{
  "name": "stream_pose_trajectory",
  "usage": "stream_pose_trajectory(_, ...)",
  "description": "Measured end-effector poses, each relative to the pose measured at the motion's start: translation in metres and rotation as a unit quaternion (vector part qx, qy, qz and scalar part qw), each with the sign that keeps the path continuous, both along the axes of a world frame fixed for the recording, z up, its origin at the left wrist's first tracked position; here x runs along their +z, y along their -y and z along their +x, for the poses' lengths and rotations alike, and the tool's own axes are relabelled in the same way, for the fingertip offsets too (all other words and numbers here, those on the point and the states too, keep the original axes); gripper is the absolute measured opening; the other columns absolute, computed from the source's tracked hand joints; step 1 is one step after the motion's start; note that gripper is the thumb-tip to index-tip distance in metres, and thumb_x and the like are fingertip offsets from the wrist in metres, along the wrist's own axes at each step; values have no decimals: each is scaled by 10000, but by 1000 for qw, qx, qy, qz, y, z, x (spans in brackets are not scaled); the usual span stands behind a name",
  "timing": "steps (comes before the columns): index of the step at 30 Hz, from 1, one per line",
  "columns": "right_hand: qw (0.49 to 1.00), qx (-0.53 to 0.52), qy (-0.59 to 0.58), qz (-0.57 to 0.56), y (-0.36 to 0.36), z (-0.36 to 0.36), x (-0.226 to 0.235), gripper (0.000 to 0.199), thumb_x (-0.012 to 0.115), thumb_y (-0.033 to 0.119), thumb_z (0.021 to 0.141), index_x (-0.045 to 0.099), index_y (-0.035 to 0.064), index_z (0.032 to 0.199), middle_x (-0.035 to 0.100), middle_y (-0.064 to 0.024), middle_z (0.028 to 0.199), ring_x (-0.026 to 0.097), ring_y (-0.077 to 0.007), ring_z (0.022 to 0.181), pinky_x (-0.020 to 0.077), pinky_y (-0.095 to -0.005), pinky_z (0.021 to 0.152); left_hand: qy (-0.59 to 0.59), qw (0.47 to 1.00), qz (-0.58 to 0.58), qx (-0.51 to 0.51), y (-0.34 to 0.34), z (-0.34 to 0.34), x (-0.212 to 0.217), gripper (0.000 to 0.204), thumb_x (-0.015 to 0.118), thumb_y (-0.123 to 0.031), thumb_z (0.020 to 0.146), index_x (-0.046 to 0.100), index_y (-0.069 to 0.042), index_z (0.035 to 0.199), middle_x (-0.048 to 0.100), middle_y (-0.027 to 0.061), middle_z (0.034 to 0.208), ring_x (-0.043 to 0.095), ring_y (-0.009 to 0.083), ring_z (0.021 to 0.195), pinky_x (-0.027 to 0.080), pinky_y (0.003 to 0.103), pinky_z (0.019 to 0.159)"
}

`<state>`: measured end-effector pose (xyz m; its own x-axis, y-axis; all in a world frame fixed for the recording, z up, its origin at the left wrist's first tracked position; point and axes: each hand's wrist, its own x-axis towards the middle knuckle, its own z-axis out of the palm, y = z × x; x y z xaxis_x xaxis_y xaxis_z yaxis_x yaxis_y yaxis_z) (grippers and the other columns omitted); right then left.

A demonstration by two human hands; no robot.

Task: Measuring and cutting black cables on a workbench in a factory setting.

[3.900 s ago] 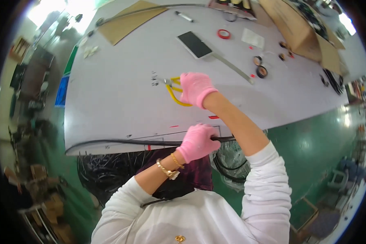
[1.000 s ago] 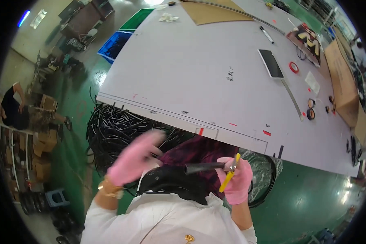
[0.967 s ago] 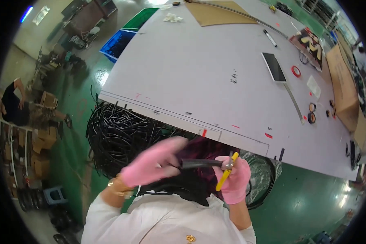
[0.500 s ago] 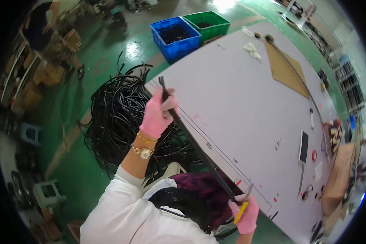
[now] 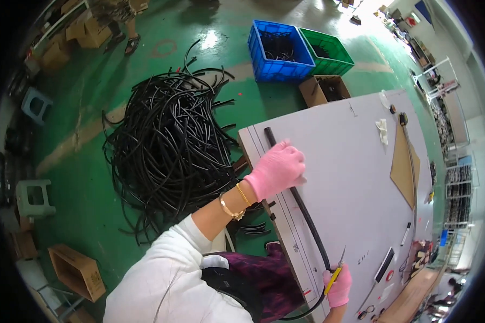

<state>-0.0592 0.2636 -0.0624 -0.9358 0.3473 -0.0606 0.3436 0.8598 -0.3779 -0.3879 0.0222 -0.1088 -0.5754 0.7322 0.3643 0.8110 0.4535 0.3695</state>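
Note:
A long black rubber tube point(image 5: 307, 218) lies along the left edge of the white table point(image 5: 355, 177). My left hand point(image 5: 277, 168), in a pink glove, is closed over it near its far end, which sticks out beyond the fingers. At the near side my right hand point(image 5: 339, 288), also gloved in pink, grips a yellow-handled tool point(image 5: 333, 280) with a pointed metal tip, perhaps scissors. The tube passes at this hand's thumb, then curves down off the table edge toward my lap. How firmly the right fingers hold the tube is partly hidden.
A big heap of black tubes point(image 5: 167, 140) covers the floor at left. Beyond the table stand a blue crate point(image 5: 283, 70), a green crate point(image 5: 334, 63) and a cardboard box point(image 5: 313, 92). A brown board point(image 5: 404, 167), a phone-like slab point(image 5: 384, 265) and tape lie on the table's right.
The tube was held slantwise over the table's edge and now lies on the tabletop. My left hand has moved right and lower with it. The view has shifted left.

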Motion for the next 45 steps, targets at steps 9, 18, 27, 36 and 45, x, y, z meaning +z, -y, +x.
stream_pose_trajectory(9,997,-7,59,-52,-9,-27,-10,300,751,99,745,500,23,889,549,-62,682,557,-174,597,470,-302,572,34,990,32,134,5,-14,-1,369,632,-410,806,643,-91,620,570,57,724,558,241,839,417,383,799)
stream_pose_trajectory(18,994,-12,76,-73,-14,-19,-11,318,756,129,739,490,29,884,556,-71,666,575,-181,574,472,-305,554,104,987,-8,121,11,-19,6,304,611,-365,836,700,-106,706,601,46,780,546,229,903,404,373,839)
stream_pose_trajectory(27,990,-24,118,-75,-13,-17,-12,337,746,119,756,463,36,918,545,-55,660,593,-156,589,484,-297,557,93,987,15,131,11,-19,0,207,608,-283,812,707,-140,699,597,31,773,551,222,909,402,378,842)
stream_pose_trajectory(36,989,-28,123,-79,-8,-18,-9,334,756,124,769,475,35,925,541,-46,669,575,-139,605,482,-287,568,91,988,5,126,9,-18,-2,182,620,-260,795,703,-147,680,592,29,767,550,222,903,405,380,836)
stream_pose_trajectory(45,989,-56,97,-99,9,-36,0,320,777,123,749,501,31,882,559,-56,678,571,-154,604,470,-302,567,95,979,-28,177,8,-22,11,302,682,-363,808,618,-91,923,561,86,955,566,252,962,431,396,854)
